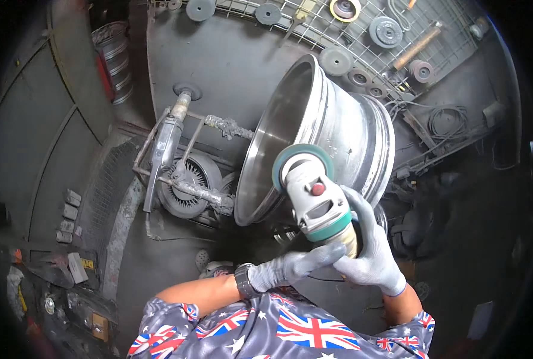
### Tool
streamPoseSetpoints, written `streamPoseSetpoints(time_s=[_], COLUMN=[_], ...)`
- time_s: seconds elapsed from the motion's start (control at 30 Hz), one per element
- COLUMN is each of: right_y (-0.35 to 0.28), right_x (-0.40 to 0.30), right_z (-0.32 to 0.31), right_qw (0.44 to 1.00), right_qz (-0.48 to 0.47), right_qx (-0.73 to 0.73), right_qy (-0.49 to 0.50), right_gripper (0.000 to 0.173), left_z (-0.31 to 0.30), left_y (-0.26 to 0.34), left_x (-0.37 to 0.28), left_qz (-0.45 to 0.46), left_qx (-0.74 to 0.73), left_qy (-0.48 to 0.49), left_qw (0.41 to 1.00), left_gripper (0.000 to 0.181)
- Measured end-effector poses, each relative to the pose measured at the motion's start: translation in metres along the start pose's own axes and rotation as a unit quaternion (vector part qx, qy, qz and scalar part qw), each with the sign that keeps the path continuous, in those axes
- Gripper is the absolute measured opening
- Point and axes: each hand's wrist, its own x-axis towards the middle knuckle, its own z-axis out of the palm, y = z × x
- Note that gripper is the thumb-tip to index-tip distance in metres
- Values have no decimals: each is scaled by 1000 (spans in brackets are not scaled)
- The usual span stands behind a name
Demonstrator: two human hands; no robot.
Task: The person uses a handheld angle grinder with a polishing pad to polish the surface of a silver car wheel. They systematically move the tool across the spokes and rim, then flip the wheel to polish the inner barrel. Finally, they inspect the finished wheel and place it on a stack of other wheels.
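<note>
Both gloved hands are on an angle grinder [320, 202] with a white gear head and a green collar. My left hand [293, 264] wraps the rear of the body from the left, a dark watch at its wrist. From the right, my right hand [372, 251] grips the same body, its fingers reaching up along the side. The round green-edged disc [279, 168] at the head overlaps the near rim of a large silver wheel rim [343, 121]; whether they touch I cannot tell. That wheel rim lies on its side, its hollow barrel facing left.
Left of the wheel rim, a second grinder [163, 143] leans on a metal frame [194, 134]. A spoked wheel [183, 193] stands below it. Discs [385, 32] and a hammer [417, 47] hang on a wire grid at the back. A coiled cable [448, 121] lies at right.
</note>
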Motion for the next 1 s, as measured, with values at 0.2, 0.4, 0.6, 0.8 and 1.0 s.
streamPoseSetpoints(time_s=[0.2,0.4,0.6,0.8,1.0], right_y=[15,17,17,17,16], right_x=[17,32,22,31,29], right_z=[-24,-39,-42,-45,-52], right_qw=[999,997,996,999,996], right_qz=[-26,3,-22,3,-25], right_qx=[18,53,-23,37,-30], right_qy=[27,54,-79,5,-81], right_gripper=[93,92,96,94,94], left_z=[11,7,11,3,17], left_y=[16,25,-28,6,-35], left_x=[44,62,50,72,64], left_qz=[106,198,240,290,324], left_qx=[-18,26,25,78,11], left_qy=[-31,-44,23,-17,76], left_qw=[994,979,970,954,943], left_gripper=[52,48,44,39,44])
